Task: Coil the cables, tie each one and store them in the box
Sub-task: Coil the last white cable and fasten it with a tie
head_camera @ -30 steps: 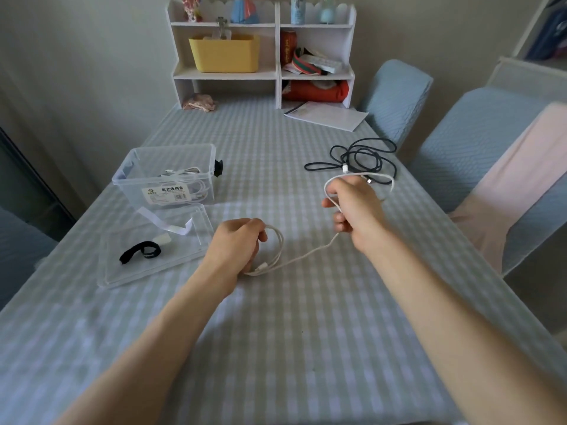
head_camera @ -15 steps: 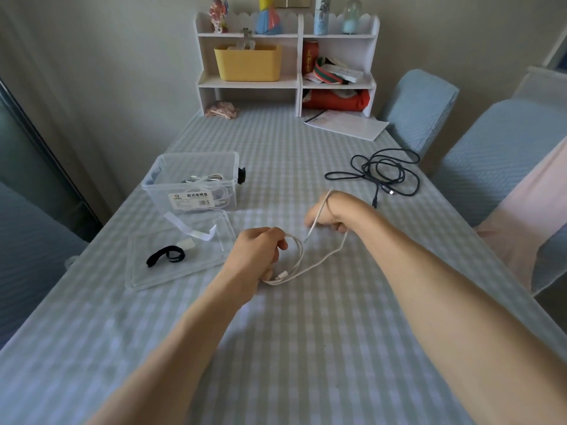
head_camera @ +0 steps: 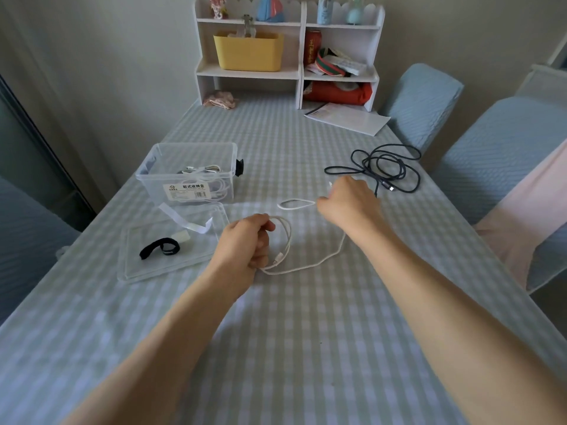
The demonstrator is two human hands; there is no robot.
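Coiling the white cable is the step in hand, on the checked table (head_camera: pixel 306 348). The clear box (head_camera: pixel 187 173), left of the hands, already holds white cables; its lid (head_camera: pixel 171 250) lies in front with a black strap (head_camera: pixel 159 249) on it. A dark cable (head_camera: pixel 383 167) waits untidy beyond. The left hand (head_camera: pixel 245 240) grips the finished loops of the white cable (head_camera: pixel 285 237); the right hand (head_camera: pixel 349 200) pinches the loose end. Next, probably: bring that slack round onto the coil.
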